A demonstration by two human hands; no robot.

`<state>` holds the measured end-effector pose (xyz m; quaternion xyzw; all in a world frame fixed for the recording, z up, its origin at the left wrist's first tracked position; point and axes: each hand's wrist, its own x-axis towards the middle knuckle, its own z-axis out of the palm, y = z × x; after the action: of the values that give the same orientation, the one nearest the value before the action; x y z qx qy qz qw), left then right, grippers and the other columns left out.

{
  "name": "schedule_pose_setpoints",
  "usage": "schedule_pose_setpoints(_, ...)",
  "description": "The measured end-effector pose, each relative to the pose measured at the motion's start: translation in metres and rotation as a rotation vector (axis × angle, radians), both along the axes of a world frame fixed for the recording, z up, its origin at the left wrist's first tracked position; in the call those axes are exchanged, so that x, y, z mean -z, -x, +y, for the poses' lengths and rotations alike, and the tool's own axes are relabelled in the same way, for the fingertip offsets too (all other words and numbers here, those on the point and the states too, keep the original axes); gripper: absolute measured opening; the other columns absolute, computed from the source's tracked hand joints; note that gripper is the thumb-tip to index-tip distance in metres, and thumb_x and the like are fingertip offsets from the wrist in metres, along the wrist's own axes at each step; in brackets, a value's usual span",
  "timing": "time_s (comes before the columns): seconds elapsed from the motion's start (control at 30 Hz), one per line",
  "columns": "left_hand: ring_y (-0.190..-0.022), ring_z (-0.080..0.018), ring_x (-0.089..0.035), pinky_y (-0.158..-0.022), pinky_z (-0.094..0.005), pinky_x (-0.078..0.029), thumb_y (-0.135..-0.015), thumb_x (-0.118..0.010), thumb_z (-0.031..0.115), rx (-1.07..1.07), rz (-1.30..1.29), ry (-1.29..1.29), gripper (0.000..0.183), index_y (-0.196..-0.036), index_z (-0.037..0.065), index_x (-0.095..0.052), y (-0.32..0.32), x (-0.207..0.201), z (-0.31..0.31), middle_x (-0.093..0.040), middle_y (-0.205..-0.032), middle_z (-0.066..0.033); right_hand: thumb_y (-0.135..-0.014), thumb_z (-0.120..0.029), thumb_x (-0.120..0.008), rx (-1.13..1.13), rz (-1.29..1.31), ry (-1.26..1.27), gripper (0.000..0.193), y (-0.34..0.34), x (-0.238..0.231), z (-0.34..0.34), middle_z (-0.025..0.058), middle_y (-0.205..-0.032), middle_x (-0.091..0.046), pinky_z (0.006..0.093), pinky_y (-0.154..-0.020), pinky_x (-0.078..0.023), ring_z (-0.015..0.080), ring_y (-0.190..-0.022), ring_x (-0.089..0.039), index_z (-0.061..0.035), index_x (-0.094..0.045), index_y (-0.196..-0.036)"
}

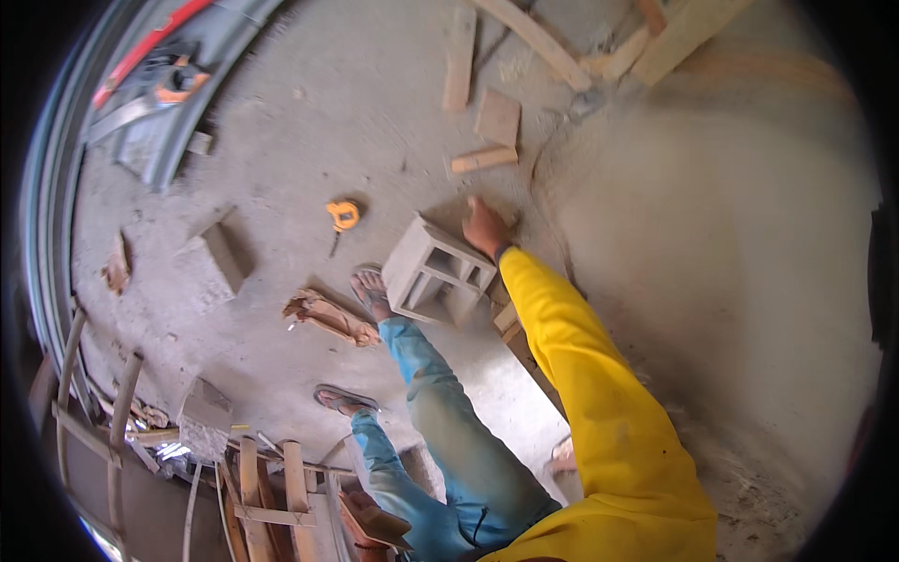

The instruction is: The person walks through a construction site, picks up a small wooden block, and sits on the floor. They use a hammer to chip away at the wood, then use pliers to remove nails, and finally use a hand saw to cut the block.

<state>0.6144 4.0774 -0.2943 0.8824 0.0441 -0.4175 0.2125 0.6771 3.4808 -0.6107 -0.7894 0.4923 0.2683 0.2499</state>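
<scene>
our right hand (485, 228) sits on the top far corner of the hollow concrete block (438, 273), fingers curled over its edge in a grasp, yellow sleeve (599, 393) running down to it; looks like a steadying or tipping grip, since the block lies with its cavities facing us rather than flat; our left hand is out of the picture, so we cannot tell its state; the block rests on the dusty concrete floor (309, 122) near the middle of the view, tilted a bit.

nearest to us, below the block, our blue-trousered legs (440, 440) stretch toward it; one sandalled foot (372, 293) touches the block's left side, likely bracing it; the other sandalled foot (345, 400) is planted further back from the block, toward us; a stack of timber offcuts (272, 487) lies well below-left of the block; a wood strip (510, 323) pokes out just under the block's right side, maybe as a rest.

left of the block, just beside the foot, a crumpled brown scrap (328, 317); further left a solid grey brick (225, 255) lying alone; just above-left of the block a yellow tape measure (344, 215), near enough to reach.

beyond the block, loose wood pieces (496, 122) and long planks (543, 42), apart from it; far upper left of the block, curved metal sheeting (178, 103) with a red bar (150, 47) on it; right of the block a pale sandy mound (730, 244).
</scene>
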Motion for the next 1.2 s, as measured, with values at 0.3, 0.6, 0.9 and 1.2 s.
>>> schedule_pose_setpoints(0.3, -0.062, -0.0307, -0.054, -0.056, -0.0401, -0.044, -0.097, -0.051, 0.021, -0.758, 0.368, -0.213, 0.021, -0.086, 0.003, -0.055, -0.049, 0.028, -0.051, -0.055, -0.070, -0.0130, -0.087, -0.011, -0.062, 0.161, -0.065, 0.232, 0.066, -0.014, 0.108, -0.021, 0.0220, -0.135, -0.050, 0.0534, -0.094, -0.049, 0.0410, -0.120, -0.055, -0.0200, -0.037, -0.149)
schedule_pose_setpoints(0.6, -0.061, -0.0243, -0.055, -0.051, -0.0355, -0.045, -0.098, -0.052, 0.028, -0.747, 0.364, -0.253, 0.026, -0.097, 0.004, -0.060, -0.107, 0.049, -0.075, -0.058, -0.074, -0.0102, -0.090, -0.014, -0.059, -0.367, 0.081, 0.434, 0.045, -0.019, 0.147, -0.068, 0.0111, -0.136, -0.055, 0.0470, -0.095, -0.045, 0.0314, -0.122, -0.053, -0.0166, -0.057, -0.135)
schedule_pose_setpoints(0.9, -0.106, -0.0485, -0.059, -0.087, -0.0593, -0.051, -0.099, -0.055, 0.004, 0.996, -0.298, -0.047, 0.031, -0.126, -0.011, -0.056, -0.123, 0.035, -0.071, -0.059, -0.119, -0.0324, -0.098, -0.034, -0.057, 0.552, -0.570, 0.012, 0.043, -0.023, 0.042, -0.002, 0.0151, -0.125, -0.061, 0.0439, -0.100, -0.045, 0.0328, -0.116, -0.059, -0.0058, -0.054, -0.131)
schedule_pose_setpoints(1.2, -0.057, -0.0028, -0.045, -0.051, -0.0231, -0.036, -0.096, -0.062, 0.014, -0.168, 0.239, 0.233, 0.013, -0.096, 0.002, -0.063, -0.147, -0.022, -0.142, -0.053, -0.062, 0.0039, -0.102, -0.051, -0.043, 2.036, -0.955, -0.978, 0.053, -0.023, -0.130, 0.061, 0.0086, -0.132, -0.056, 0.0419, -0.101, -0.048, 0.0257, -0.119, -0.057, -0.0136, -0.046, -0.140)
